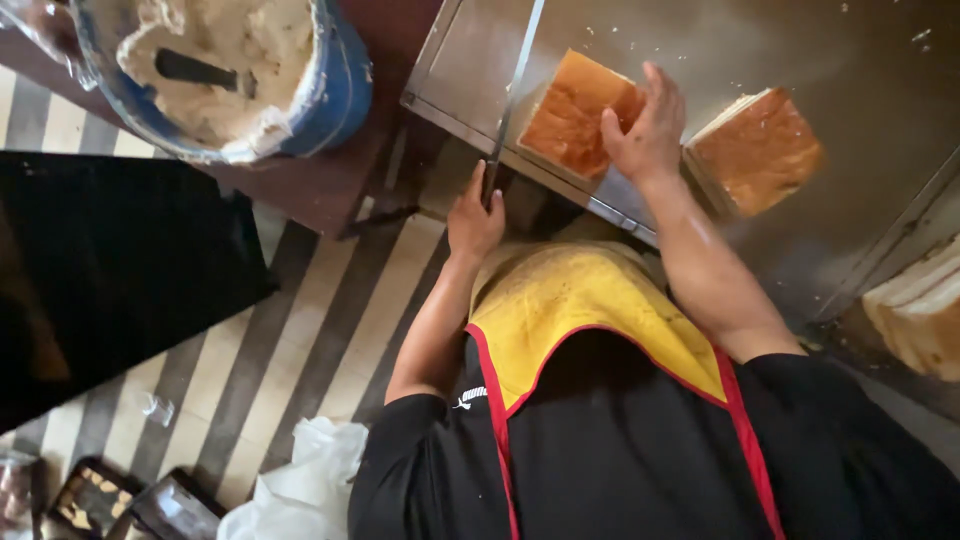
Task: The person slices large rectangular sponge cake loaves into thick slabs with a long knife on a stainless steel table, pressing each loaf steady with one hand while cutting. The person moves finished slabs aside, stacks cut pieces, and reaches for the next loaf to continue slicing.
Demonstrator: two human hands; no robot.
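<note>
My left hand [475, 215] is shut around the handle of a long knife [515, 90], below the edge of the metal table [800, 50]. The thin blade runs up along the left side of a square golden-brown sponge cake block [565, 120]. On that block's right side my right hand [648, 130] lies flat with its fingers spread. A second brown-topped cake block [755, 150] sits just right of that hand on the same table.
A blue bucket [340, 90] of pale cream with a dark-handled utensil [195, 70] stands on a brown surface at top left. Another pale cake block [920, 310] is at the right edge. Below lie a striped floor, a white plastic bag [310, 470] and dark trays [90, 495].
</note>
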